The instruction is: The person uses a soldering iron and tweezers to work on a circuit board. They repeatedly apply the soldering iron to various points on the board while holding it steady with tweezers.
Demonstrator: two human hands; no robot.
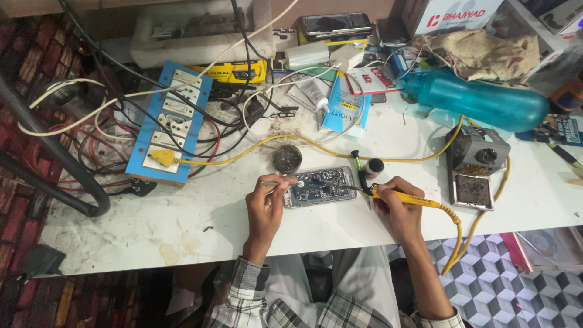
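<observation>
An opened phone (320,186) with its circuit board exposed lies flat near the front edge of the white table (182,212). My left hand (265,203) holds thin metal tweezers (280,182) whose tips rest on the board's left end. My right hand (398,203) grips a yellow soldering iron (405,197) like a pen, its dark tip reaching left onto the board. The iron's yellow cord (461,234) loops off the table edge and back up.
A soldering iron stand with sponge tray (475,167) sits right of my hand. A small round tin (287,158) and a small dark bottle (374,166) flank the phone. A blue power strip (171,124), tangled wires and a teal bottle (480,100) lie behind.
</observation>
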